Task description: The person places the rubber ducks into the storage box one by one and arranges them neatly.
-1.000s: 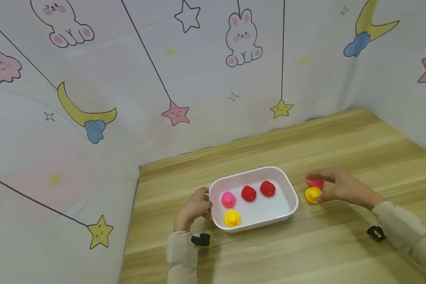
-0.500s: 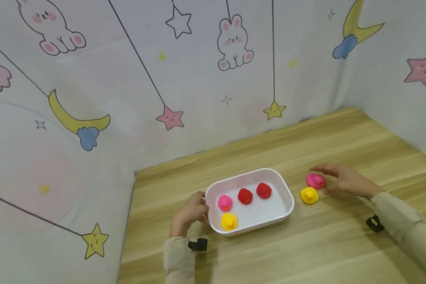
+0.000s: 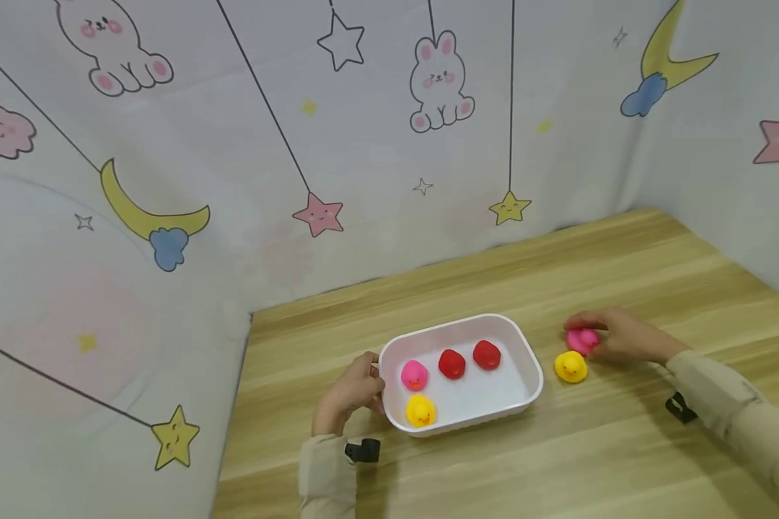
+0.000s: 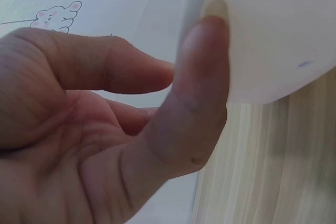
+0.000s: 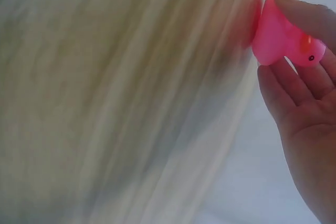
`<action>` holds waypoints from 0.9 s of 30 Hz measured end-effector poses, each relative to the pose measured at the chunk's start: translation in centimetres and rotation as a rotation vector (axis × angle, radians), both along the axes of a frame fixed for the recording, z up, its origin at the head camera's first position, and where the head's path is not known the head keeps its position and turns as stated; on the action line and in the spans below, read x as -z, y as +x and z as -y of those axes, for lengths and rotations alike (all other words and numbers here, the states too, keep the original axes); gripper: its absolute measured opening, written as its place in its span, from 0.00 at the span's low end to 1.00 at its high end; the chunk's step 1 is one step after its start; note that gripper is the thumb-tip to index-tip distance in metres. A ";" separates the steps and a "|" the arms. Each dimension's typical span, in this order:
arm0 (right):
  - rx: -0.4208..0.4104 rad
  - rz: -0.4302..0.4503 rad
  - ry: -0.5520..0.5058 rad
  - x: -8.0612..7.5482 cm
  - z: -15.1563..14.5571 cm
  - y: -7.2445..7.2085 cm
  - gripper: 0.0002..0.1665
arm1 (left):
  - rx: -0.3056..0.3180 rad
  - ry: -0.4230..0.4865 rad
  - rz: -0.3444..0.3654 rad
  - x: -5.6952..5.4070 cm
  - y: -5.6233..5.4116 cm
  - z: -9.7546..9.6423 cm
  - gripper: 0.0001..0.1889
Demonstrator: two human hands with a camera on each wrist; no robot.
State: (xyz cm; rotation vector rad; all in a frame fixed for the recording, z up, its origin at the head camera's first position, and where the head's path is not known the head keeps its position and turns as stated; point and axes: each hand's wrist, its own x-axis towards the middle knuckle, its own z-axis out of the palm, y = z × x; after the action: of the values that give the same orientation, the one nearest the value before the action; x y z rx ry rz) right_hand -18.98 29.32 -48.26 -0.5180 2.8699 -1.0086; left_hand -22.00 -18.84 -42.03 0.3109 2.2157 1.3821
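Observation:
My left hand (image 3: 352, 393) holds the left end of a white plastic box (image 3: 529, 360); in the left wrist view the thumb and a finger meet at the box wall (image 4: 278, 35). Inside the box sit a pink rubber duck (image 3: 415, 375), a yellow rubber duck (image 3: 420, 411) and two red ones (image 3: 451, 364). To the right of the box, my right hand (image 3: 632, 337) grips another pink rubber duck (image 3: 583, 341), thumb on one side and fingers on the other, at the table. Just in front of it stands a second yellow duck (image 3: 570, 367).
The wooden table (image 3: 467, 476) runs back to a printed cloth wall (image 3: 363, 144), with more cloth at the left and right sides. Black wrist devices (image 3: 363, 451) show at both sleeves.
My right hand first reached over the pink and yellow ducks, drew back slightly, and now has its fingers round the pink one. The left hand stays at the box; the view shifted a little.

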 end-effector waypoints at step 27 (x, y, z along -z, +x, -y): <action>-0.146 -0.184 -0.157 -8.6 5.9 -3.0 0.22 | 0.005 0.004 0.011 0.4 -0.5 0.3 0.25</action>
State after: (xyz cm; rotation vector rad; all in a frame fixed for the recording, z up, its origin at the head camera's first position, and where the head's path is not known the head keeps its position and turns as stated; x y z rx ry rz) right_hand -22.01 23.46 -39.61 -0.8615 2.8674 -1.2264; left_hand -22.48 -19.10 -42.42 0.3094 2.2024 1.3821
